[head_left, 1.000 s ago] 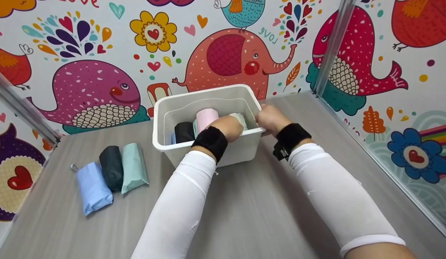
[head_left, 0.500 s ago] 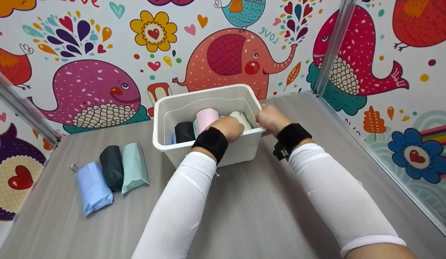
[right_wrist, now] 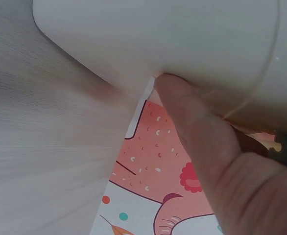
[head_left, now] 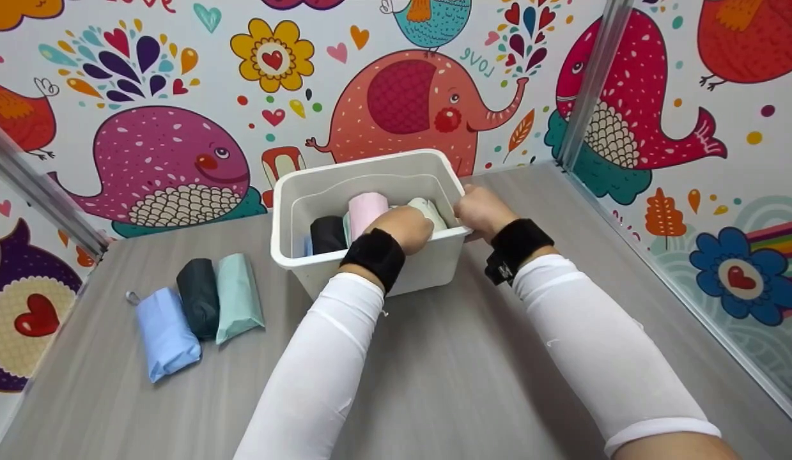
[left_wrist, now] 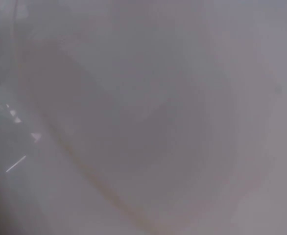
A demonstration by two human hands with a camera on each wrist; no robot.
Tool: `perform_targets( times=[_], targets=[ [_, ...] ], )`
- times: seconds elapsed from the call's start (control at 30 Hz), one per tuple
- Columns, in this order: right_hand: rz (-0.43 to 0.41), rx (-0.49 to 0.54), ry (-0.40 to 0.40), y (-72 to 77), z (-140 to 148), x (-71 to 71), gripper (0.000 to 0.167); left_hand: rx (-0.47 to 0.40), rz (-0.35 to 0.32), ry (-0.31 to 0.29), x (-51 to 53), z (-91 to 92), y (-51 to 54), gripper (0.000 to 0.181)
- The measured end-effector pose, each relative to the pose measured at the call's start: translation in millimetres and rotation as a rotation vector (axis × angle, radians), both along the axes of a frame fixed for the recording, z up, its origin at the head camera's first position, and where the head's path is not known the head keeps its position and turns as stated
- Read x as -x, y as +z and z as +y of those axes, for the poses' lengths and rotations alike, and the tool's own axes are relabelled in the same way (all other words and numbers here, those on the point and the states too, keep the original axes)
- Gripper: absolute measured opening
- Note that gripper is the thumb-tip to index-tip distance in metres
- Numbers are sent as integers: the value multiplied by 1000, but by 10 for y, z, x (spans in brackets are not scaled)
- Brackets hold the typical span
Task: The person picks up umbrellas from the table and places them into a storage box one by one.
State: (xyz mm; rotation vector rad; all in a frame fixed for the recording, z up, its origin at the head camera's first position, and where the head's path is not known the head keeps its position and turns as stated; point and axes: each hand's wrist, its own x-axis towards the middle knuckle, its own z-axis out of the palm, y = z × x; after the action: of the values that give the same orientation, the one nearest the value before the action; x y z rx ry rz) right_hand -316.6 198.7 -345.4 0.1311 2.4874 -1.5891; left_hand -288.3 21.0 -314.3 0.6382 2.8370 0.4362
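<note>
Fingers of the right hand (head_left: 484, 211) grip, above the grey desk (head_left: 453, 383), the right rim of the white bin (head_left: 427, 268), mid-frame. The left hand (head_left: 405, 229) dips inside, fingers hidden, their hold impossible to tell. At left lie a blue pouch (head_left: 165, 332), dark pouch (head_left: 199, 299) and mint pouch (head_left: 238, 297); the bin holds a pink bundle (head_left: 368, 208), black bundle (head_left: 328, 234) and, beside the left hand, pale bundle (head_left: 429, 212). Handling that last seems the step; next calls for keeping the bin steady.
</note>
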Motion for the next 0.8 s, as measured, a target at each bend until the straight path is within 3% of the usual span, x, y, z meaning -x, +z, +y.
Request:
perform_targets(
  times=[0.27, 0.5, 0.8],
  targets=[
    [-5, -12, -2, 14, 10, 2, 53, -11, 41, 24, -14, 21, -14, 35],
    [-10, -10, -10, 26, 15, 1, 53, -14, 150, 32, -22, 27, -56, 33],
    [-8, 21, -6, 12, -2, -10, 55, -104, 201, 113, -90, -18, -100, 41]
  ],
)
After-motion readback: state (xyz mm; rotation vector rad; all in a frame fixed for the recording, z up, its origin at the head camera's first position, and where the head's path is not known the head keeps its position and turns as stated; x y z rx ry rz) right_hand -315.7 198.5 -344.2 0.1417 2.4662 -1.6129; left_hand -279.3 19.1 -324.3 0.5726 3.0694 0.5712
